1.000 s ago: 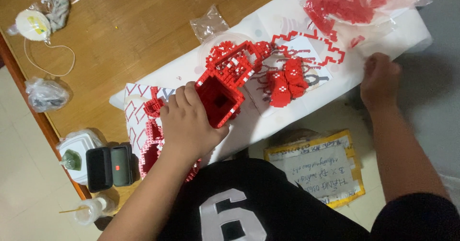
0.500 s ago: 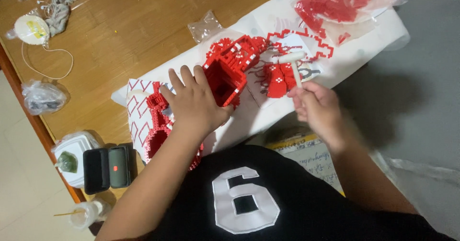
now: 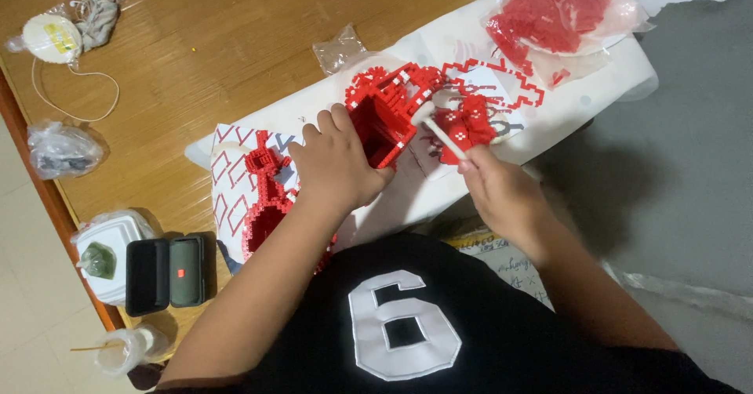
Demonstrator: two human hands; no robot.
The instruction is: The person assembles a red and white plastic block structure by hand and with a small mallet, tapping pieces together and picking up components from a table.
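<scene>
Bracing the red block box (image 3: 386, 123) on the white sheet (image 3: 439, 198) with my left hand (image 3: 337, 167), fingers curled on its near wall, I note the right hand (image 3: 502, 194), nearer the loose bricks, pinching a white tool (image 3: 439, 131) angled toward the box's right side.

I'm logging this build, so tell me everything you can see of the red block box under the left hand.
The red block box is built of tiny plastic bricks, with white ones along its rim. It is hollow and lies tipped, its opening showing. It sits on the white sheet on the wooden table. The left hand grips its near side.
</scene>
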